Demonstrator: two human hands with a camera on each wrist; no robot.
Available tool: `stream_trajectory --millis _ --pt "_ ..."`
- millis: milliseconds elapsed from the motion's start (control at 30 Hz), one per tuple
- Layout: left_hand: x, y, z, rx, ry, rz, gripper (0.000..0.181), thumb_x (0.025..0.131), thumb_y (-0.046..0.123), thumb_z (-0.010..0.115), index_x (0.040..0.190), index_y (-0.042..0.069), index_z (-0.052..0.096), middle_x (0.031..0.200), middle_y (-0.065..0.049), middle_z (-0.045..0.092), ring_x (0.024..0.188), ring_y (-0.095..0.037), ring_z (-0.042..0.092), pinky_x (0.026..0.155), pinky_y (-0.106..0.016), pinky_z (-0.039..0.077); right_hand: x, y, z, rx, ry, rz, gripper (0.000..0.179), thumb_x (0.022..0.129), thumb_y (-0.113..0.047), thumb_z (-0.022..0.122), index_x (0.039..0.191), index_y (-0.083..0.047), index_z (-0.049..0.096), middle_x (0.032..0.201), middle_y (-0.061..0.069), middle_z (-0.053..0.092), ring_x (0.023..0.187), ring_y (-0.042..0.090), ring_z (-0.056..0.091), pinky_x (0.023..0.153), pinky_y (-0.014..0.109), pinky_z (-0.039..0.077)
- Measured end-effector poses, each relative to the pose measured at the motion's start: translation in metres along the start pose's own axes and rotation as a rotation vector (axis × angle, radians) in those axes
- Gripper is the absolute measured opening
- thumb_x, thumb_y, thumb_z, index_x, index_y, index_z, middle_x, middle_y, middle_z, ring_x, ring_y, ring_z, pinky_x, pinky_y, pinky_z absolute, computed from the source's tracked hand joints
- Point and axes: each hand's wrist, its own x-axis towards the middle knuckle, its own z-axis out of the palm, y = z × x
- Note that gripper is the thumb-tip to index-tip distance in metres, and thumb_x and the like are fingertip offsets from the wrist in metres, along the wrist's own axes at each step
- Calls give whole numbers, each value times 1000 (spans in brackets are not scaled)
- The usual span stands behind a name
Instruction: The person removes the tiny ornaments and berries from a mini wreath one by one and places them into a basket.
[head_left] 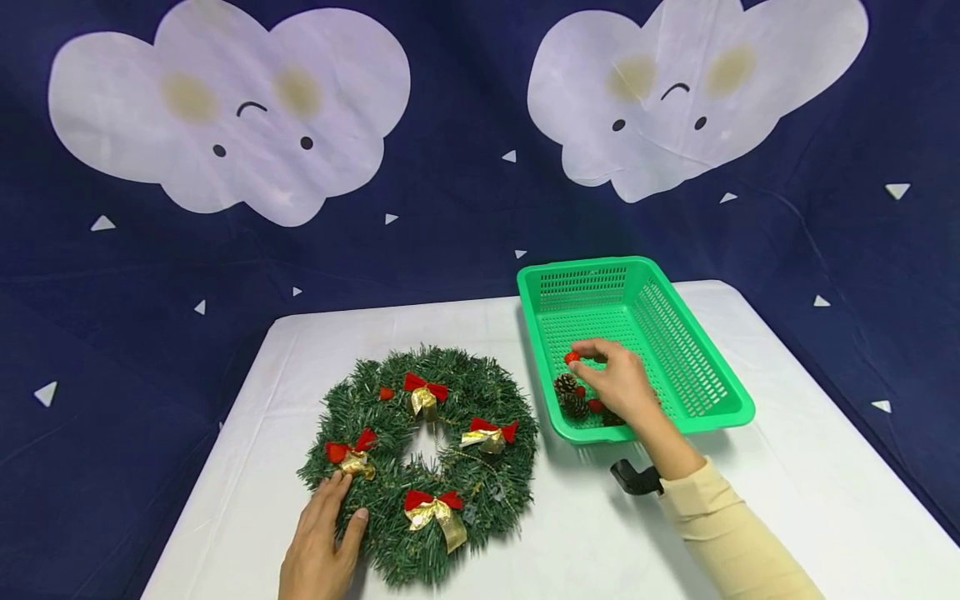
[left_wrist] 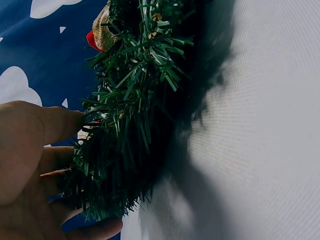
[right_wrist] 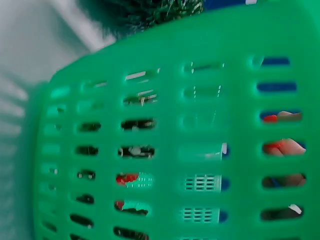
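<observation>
A round green wreath (head_left: 352, 417) lies on the white table, bearing several red-and-gold bows (head_left: 431, 508). My left hand (head_left: 322, 533) rests on its near left edge, fingers fairly straight by the left bow; in the left wrist view its fingertips (left_wrist: 70, 125) touch the green tinsel. Over the green basket (head_left: 693, 350), my right hand (head_left: 618, 383) pinches a small red ball (head_left: 572, 357) between thumb and fingertips. Below that hand, pine cones (head_left: 576, 406) and more small red pieces (head_left: 596, 406) lie at the basket's near end. The right wrist view looks through the slotted basket wall (right_wrist: 165, 135).
Two small red pieces sit on the wreath, one by the top bow (head_left: 386, 393) and one by the left bow (head_left: 337, 452). A black wrist mount (head_left: 636, 478) hangs under my right forearm, near the basket's front rim. Behind the table is a dark blue cloth (head_left: 465, 208) with clouds.
</observation>
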Motion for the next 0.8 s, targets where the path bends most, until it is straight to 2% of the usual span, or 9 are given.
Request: stream_trajectory --millis 233,433,800 --pt "0 -1 1 1 22 22 51 93 30 59 139 10 48 144 -13 45 134 -39 38 95 -60 42 8 8 -6 -40 -33 8 32 87 -24 67 116 -9 66 111 12 70 108 35 62 88 50 50" --pt "0 0 0 -2 12 10 51 94 31 58 139 10 47 145 -13 45 134 -38 37 95 -61 42 13 14 -11 -72 -58 30 29 88 -24 66 114 -12 66 111 11 70 107 33 62 87 48 50" --pt "0 0 -2 3 -25 -9 53 95 36 54 141 10 45 147 -13 41 136 -38 35 98 -62 39 20 24 -16 -100 -132 61 30 88 -24 66 115 -10 66 109 12 70 102 31 64 82 45 53"
